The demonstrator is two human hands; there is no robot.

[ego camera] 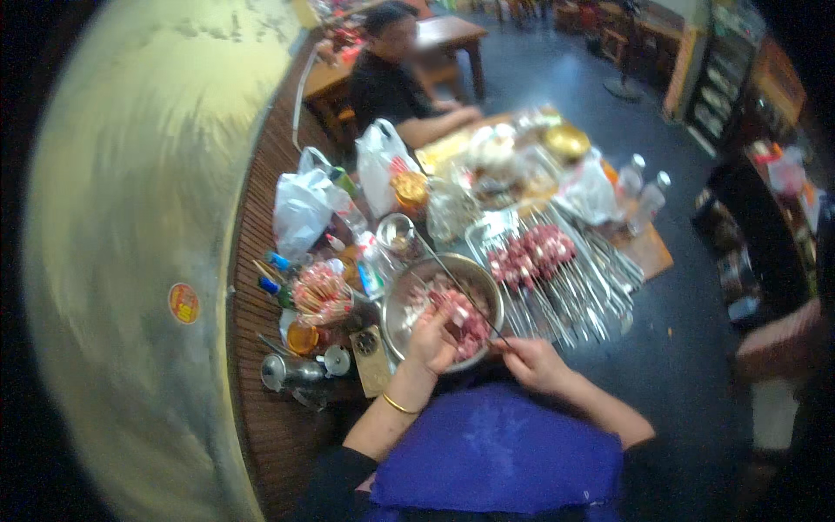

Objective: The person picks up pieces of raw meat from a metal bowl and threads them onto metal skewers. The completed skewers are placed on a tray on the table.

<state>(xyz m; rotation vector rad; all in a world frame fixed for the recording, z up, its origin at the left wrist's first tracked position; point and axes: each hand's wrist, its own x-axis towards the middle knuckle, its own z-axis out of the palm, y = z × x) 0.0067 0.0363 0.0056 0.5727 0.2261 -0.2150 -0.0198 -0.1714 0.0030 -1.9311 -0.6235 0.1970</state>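
A steel bowl [389, 326] of cut raw meat [475, 336] and pale chunks sits in front of me. My right hand [535, 365] grips the near end of a long metal skewer [466, 291] that slants across the bowl. Over the bowl, my left hand [432, 342] pinches pieces of meat [455, 307] beside the skewer; whether the skewer runs through them is hard to tell. Right of the bowl, a metal tray [478, 236] carries loaded meat skewers [531, 254], with many bare skewer ends pointing toward me.
White plastic bags [301, 212], a jar with a gold lid [411, 189], bundled wooden sticks [321, 293], a steel pot [290, 372] and a phone [370, 359] crowd the left. Plastic bottles [647, 202] stand far right. A co-worker [391, 85] sits across the table.
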